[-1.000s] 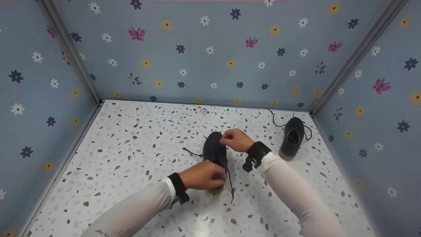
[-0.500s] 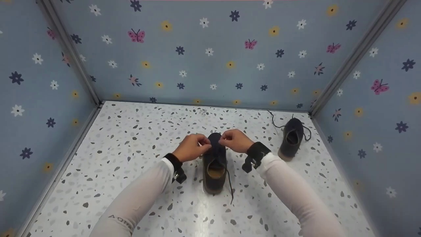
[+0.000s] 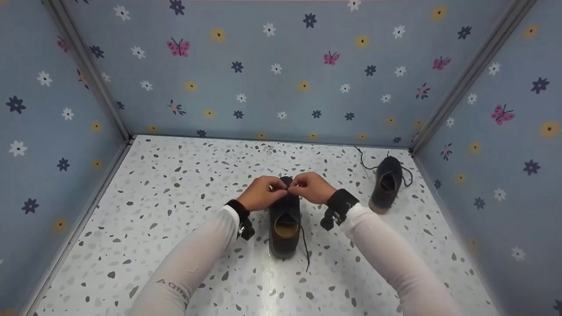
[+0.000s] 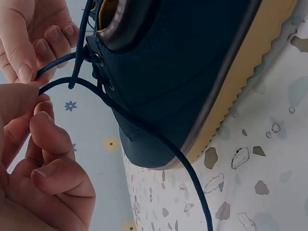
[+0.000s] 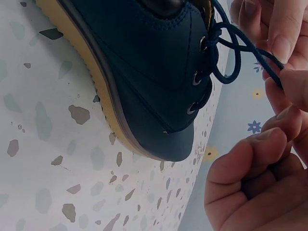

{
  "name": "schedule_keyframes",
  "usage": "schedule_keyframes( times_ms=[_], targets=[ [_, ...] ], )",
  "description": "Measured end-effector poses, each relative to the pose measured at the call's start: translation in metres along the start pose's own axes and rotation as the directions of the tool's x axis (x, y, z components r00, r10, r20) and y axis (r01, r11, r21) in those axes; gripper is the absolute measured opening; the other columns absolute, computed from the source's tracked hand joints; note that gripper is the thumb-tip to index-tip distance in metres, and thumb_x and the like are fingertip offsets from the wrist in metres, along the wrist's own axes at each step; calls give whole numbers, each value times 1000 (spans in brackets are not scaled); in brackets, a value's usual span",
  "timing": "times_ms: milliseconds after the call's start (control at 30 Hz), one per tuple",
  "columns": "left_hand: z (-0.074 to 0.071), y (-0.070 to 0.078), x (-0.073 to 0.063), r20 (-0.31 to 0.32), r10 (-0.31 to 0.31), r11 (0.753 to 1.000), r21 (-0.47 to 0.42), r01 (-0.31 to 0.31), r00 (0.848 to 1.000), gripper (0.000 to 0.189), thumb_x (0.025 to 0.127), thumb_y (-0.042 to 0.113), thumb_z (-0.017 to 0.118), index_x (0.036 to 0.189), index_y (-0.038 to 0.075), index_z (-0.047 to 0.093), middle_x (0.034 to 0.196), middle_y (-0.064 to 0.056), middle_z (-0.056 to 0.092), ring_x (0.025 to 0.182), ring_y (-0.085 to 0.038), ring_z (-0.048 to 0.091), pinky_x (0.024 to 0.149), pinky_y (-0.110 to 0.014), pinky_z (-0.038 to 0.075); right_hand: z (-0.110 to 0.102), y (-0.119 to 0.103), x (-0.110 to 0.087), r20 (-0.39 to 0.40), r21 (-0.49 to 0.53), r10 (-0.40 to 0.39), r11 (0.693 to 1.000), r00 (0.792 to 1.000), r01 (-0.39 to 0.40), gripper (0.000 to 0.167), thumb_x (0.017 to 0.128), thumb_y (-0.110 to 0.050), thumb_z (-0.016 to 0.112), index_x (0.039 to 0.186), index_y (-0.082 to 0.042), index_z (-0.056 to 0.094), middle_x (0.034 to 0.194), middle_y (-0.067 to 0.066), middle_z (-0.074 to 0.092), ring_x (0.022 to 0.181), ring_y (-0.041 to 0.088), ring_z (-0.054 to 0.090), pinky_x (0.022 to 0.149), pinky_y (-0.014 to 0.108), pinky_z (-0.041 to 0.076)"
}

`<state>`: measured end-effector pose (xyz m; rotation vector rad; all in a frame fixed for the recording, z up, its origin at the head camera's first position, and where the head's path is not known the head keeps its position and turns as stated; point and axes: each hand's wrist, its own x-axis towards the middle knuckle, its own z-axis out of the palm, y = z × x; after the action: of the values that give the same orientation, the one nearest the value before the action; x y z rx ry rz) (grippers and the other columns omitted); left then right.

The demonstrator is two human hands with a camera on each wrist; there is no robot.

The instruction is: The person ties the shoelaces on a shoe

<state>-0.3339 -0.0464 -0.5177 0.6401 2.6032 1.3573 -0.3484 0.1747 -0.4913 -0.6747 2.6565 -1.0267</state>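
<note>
While a flowered blue panel (image 3: 39,131) stood at the far left, a white left sleeve (image 3: 189,263) stretched over the speckled floor (image 3: 145,197), a black wristband (image 3: 239,210) at its cuff. Next along, the left hand (image 3: 260,193), and it had its grip: thumb and forefinger pinching a dark blue lace (image 4: 149,130), the other fingers loosely bent. One strand arced away from that pinch, right across the side of the near shoe. And there, mid-floor, sat the near shoe (image 3: 286,208) itself, upright, toe to the flowered back wall (image 3: 263,57), tan ridged sole showing in both wrist views. Just off its right side, a loose lace end (image 3: 306,250) trailed down past the heel. Nearly fingertip to fingertip with its partner, over the toe end, was the right hand (image 3: 314,187), thumb and finger closed on lace too, remaining fingers curled in. Behind it ran the white right sleeve (image 3: 386,254). Well apart, by the right-hand panel (image 3: 509,145), stood the second shoe (image 3: 381,197), also upright, its laces (image 3: 369,168) sprawling either side, untouched.
</note>
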Motion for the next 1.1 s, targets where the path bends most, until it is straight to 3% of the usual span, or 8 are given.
schedule_keyframes(
  times_ms=[100, 367, 567, 867, 1100],
  targets=[
    [1, 0, 1, -4, 15, 1000, 10, -15, 1000, 10, 100, 24, 71, 101, 15, 76, 96, -1, 74, 84, -13, 63, 77, -30, 52, 0, 1, 0, -9, 11, -6, 1000, 1000, 6, 15, 100, -23, 71, 96, -11, 78, 73, -8, 59, 67, 8, 50, 66, 26, 42],
    [-3, -4, -2, -5, -27, 999, -42, 26, 1000, 10, 101, 21, 67, 101, 14, 74, 97, -3, 72, 81, -15, 63, 71, -30, 54, -4, 6, -9, -12, 72, 27, 997, 1000, -26, 18, 102, -25, 68, 94, -10, 75, 72, -8, 57, 64, 9, 50, 64, 26, 43],
    [-5, -8, -3, -5, -22, 998, -54, 22, 1000, 8, 99, 17, 67, 101, 12, 72, 98, -5, 72, 84, -14, 63, 75, -29, 52, 1, 9, -24, 8, 4, 24, 1000, 1000, -24, 16, 101, -27, 70, 93, -14, 74, 72, -8, 55, 62, 9, 49, 62, 26, 42],
    [-6, -8, -6, 21, -32, 996, -79, 34, 999, 4, 96, 13, 65, 98, 12, 69, 92, -2, 67, 79, -14, 60, 69, -27, 51, 27, 4, -37, 46, -43, -76, 996, 996, 78, 19, 93, -27, 80, 88, -11, 72, 74, -6, 61, 64, 4, 52, 60, 20, 43],
    [-5, -10, -5, 35, -15, 997, -76, 18, 999, 8, 92, 10, 62, 97, 12, 68, 89, 0, 64, 77, -13, 57, 70, -27, 49, 37, 2, -38, 38, -91, -64, 994, 997, 67, 18, 91, -23, 82, 87, -11, 69, 73, -6, 60, 64, 3, 52, 60, 20, 43]
  ],
)
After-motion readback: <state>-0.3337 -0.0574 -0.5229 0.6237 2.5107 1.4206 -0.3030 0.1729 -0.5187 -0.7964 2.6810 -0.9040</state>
